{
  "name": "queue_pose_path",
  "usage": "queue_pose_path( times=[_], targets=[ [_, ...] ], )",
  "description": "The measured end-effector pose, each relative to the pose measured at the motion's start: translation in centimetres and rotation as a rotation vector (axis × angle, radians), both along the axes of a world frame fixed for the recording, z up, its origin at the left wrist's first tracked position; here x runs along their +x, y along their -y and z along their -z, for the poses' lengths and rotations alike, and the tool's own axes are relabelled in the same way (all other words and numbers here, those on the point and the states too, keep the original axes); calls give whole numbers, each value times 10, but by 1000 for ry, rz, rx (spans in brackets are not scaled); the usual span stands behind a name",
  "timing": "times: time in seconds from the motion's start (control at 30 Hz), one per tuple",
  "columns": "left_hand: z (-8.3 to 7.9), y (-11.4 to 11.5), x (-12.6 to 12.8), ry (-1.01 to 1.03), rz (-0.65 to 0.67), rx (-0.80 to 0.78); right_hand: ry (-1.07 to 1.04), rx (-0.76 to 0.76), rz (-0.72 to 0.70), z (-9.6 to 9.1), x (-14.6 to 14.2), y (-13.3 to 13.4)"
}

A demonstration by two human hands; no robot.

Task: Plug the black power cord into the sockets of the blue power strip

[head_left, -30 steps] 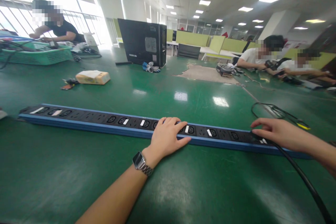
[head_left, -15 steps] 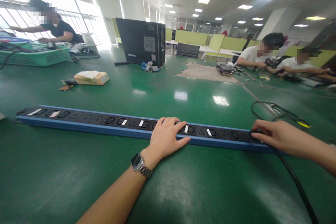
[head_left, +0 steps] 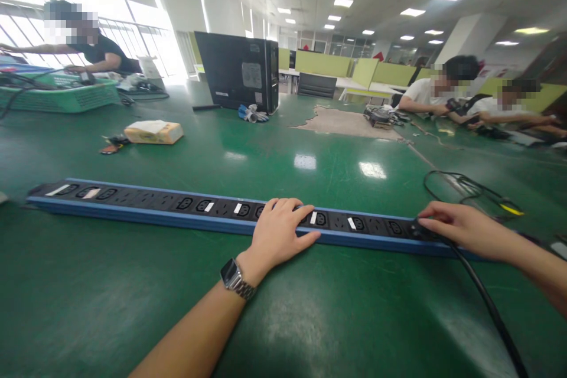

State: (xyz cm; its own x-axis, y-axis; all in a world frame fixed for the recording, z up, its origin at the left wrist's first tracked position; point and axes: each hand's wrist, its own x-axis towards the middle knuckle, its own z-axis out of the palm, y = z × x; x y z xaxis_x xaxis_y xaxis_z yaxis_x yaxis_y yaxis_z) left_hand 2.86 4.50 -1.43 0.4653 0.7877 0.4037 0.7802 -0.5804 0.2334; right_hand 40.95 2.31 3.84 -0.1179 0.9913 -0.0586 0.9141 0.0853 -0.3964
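A long blue-and-black power strip [head_left: 146, 199] with rows of sockets and white labels lies across the green table. My left hand [head_left: 281, 227], a watch on its wrist, grips the strip near its middle, with the fingers over the far edge and the thumb along the near side. At the strip's right part, my right hand [head_left: 460, 227] pinches a small black plug [head_left: 416, 227] against the socket face. My fingers partly hide the plug, so I cannot tell how deep it sits. A thick black cable [head_left: 487, 301] runs from under this hand toward the lower right.
A coiled thin cable [head_left: 469, 186] lies beyond my right hand. Farther back are a tissue pack [head_left: 154, 132], a black computer tower [head_left: 239, 71], gloves [head_left: 253, 113] and a green basket [head_left: 66, 99]. Other people sit at the table's far left and right.
My right hand has shifted slightly left along the strip, with the plug and cable. My left hand and the strip stay almost where they were.
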Motion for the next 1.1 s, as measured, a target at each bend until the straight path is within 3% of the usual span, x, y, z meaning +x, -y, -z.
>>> queue_pose_path(
  times=[0.1, 0.4, 0.8, 0.9, 1.03, 1.1],
  targets=[
    [0, 0, 0, -3, 1, 1, -14, -109, -17, 2, 0, -2],
    [-1, 0, 0, 0, 3, 2, 230, 99, 27, 11, -21, 3],
    [-2, 0, 0, 15, 5, -10, 211, 87, 51, 13, -26, 10],
    [-2, 0, 0, 7, 3, -10, 215, 109, 89, 0, -26, 16],
    [-2, 0, 1, -5, 16, -8, 204, 277, 300, -39, -12, 26],
    [-2, -1, 1, -2, 13, -3, 229, 264, 346, -52, 3, 28]
  ],
)
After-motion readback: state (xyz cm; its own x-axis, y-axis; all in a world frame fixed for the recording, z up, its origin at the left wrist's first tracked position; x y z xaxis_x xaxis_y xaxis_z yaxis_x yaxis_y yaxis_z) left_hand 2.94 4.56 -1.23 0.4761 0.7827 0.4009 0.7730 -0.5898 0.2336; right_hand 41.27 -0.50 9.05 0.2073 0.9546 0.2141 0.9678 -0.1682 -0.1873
